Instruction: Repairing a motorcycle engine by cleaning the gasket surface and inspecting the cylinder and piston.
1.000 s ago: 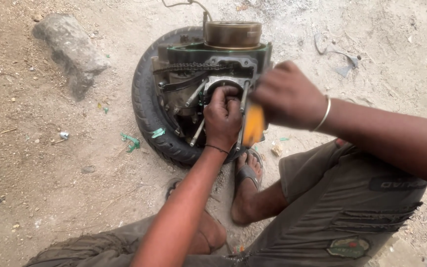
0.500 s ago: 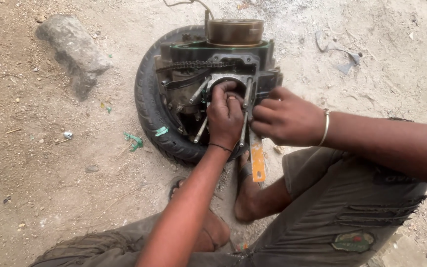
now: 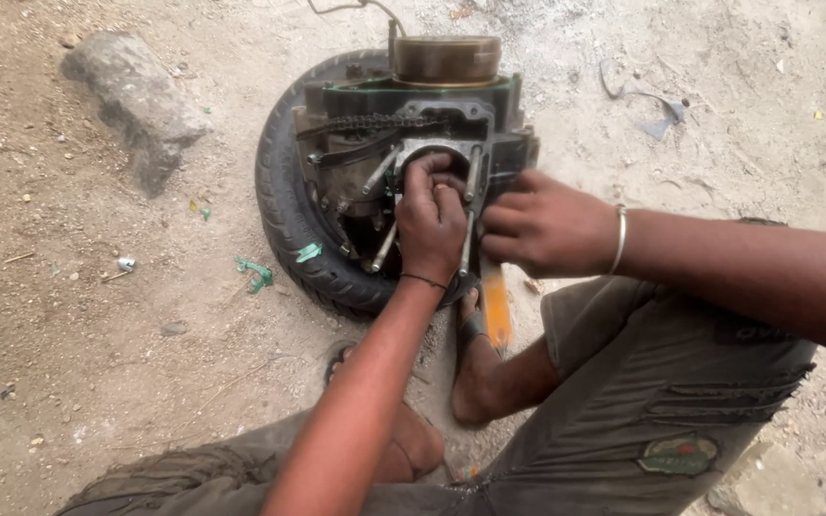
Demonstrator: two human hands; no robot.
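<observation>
Working the engine block (image 3: 413, 143) on the tyre (image 3: 284, 210)
Left hand (image 3: 432, 220) fingers curled into its cylinder opening; right hand (image 3: 547, 225) closed on an orange-handled tool (image 3: 496, 306) beside it

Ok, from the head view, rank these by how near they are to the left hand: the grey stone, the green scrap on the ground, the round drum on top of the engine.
From the left hand:
1. Round drum, just above it on the engine's top.
2. Green scrap, on the dirt to the left beside the tyre; close to the drum's distance, hard to separate.
3. Grey stone, far upper left.

Black ribbed tyre (image 3: 284, 205), dark grey engine block (image 3: 413, 124), orange tool handle (image 3: 496, 306), silver bangle (image 3: 620, 239)
</observation>
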